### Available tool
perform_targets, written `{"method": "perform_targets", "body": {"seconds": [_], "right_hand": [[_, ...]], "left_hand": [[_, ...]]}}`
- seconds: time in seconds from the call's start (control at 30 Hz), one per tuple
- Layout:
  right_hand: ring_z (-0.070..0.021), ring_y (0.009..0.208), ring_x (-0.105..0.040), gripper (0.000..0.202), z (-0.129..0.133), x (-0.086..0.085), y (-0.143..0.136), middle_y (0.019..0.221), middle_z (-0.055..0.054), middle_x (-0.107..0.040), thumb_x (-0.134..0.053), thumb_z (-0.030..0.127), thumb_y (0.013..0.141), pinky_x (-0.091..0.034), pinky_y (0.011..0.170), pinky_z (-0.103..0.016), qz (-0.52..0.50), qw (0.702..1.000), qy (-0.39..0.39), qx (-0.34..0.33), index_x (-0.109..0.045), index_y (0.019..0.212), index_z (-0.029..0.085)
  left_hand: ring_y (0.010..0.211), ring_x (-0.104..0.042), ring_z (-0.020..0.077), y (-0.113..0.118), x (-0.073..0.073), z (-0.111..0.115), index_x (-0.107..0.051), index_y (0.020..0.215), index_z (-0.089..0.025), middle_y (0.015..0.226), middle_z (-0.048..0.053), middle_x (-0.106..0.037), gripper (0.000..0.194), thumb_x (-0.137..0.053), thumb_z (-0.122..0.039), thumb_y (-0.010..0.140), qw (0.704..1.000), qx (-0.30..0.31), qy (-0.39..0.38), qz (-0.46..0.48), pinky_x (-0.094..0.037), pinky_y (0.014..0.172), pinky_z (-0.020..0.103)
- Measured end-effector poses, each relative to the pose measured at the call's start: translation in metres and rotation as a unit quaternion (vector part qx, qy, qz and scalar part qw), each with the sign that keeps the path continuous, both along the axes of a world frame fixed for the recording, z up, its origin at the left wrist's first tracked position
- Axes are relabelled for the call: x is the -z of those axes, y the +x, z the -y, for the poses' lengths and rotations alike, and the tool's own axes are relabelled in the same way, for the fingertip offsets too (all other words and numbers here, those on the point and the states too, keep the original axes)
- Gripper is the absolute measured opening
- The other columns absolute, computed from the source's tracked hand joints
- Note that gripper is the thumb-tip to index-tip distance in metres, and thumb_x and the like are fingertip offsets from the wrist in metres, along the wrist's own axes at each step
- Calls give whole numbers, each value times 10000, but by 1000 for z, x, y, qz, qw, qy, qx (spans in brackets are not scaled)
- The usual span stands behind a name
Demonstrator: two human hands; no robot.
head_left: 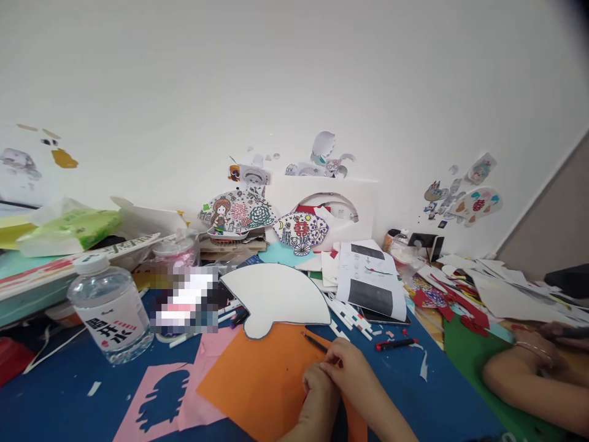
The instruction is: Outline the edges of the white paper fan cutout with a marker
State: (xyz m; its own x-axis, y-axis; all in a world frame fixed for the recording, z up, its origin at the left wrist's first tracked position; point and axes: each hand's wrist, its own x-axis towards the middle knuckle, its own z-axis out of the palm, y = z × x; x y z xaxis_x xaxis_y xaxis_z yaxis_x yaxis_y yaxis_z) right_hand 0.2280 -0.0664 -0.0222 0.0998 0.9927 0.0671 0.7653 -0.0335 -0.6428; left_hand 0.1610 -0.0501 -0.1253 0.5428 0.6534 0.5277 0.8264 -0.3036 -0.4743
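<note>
Both my hands are over the orange paper [253,374] at the front of the blue table. My left hand [318,393] is closed, its fingers curled against the fingers of my right hand [347,365]; anything pinched between them is hidden. A thin dark pen [315,341] sticks out from my right hand, which looks closed around it, pointing away to the left. Just beyond lies a white fan-shaped card [280,294] with a dark outline and a rounded tab, overlapping the orange sheet's top edge. Pink paper [207,387] with a cut-out shape lies at the left.
A water bottle [110,310] stands at left, near a blurred bright screen [188,301]. Markers [352,316], a printed sheet [372,276] and a red-black pen [396,344] lie right. Decorated fans [301,230] lean behind. Another person's arm [529,374] rests at far right.
</note>
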Motion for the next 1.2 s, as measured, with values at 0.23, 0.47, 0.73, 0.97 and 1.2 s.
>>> {"method": "perform_targets", "body": {"seconds": [0.23,0.47,0.73,0.97,1.2], "right_hand": [[-171,819,-548,123,7,-12,4,853,-27,-569,-521,90,807,-425,726,-268,-7,999,-18,-48,-547,731,182],[-169,898,-485,130,-4,-21,17,904,-18,-532,-515,116,852,-410,810,-292,22,983,-72,-167,-522,745,191],[-162,863,-469,170,-7,-10,21,860,-14,-508,-464,112,880,-389,826,-297,9,980,-66,-189,-500,730,186],[-170,800,-454,192,-9,2,24,811,-12,-488,-417,164,882,-378,772,-310,-29,980,-44,-192,-477,702,190],[-173,766,-436,187,-44,-18,20,742,11,-433,-439,146,833,-348,770,-304,-94,991,80,-51,-413,661,213]], "left_hand": [[448,-362,110,-4,-8,-1,-475,558,-176,504,-59,-332,179,-603,-156,682,997,9,-81,15,-184,455,271],[485,-371,76,-6,-9,2,-495,638,-165,564,-73,-414,201,-598,-235,797,990,8,-141,3,-301,462,224],[535,-490,70,-16,-16,6,-550,724,-139,656,-54,-527,143,-591,-226,831,979,43,-199,-20,-431,490,215],[541,-488,76,-11,-36,12,-549,722,-142,638,-56,-512,131,-578,-204,834,976,28,-216,-23,-409,485,213],[550,-546,129,-26,-56,8,-558,697,-128,611,-4,-566,152,-500,-30,798,977,82,-198,15,-370,486,246]]}}
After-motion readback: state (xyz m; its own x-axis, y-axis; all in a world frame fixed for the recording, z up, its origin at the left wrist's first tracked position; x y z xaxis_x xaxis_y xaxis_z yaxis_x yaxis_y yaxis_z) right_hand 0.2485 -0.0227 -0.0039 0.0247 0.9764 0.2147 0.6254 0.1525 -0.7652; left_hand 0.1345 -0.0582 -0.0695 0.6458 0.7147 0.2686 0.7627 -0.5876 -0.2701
